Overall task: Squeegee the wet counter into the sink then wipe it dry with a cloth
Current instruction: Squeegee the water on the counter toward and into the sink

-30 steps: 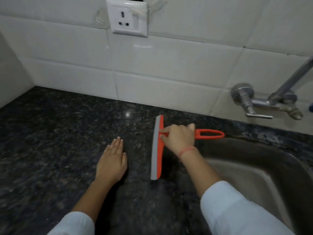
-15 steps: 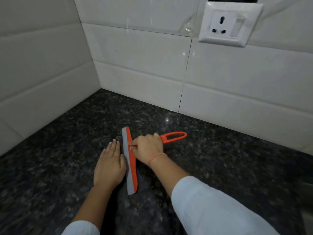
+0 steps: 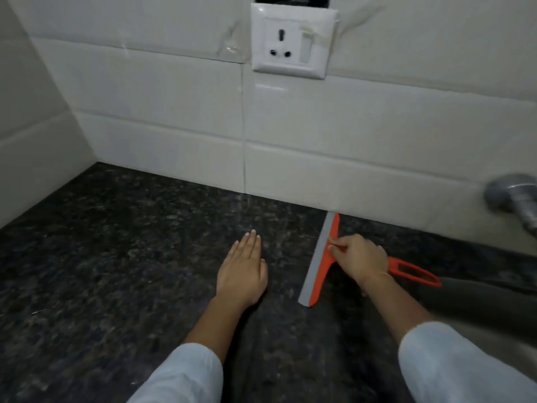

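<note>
White socket on tiled wall; tap at right.

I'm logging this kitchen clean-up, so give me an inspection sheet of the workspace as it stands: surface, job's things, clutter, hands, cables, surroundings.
Surface: dark speckled stone counter; whether it is wet cannot be told.
Job's things: orange squeegee, grey blade down on the counter, far end at the wall, handle pointing toward the sink; no cloth seen.
Clutter: nothing seen.
Hands: right hand grips the squeegee where handle meets blade; left hand lies flat on the counter, apart from the blade.
Cables: nothing seen.
Surroundings: white tiled wall; wall socket with nothing plugged in; metal tap at the right edge.
</note>
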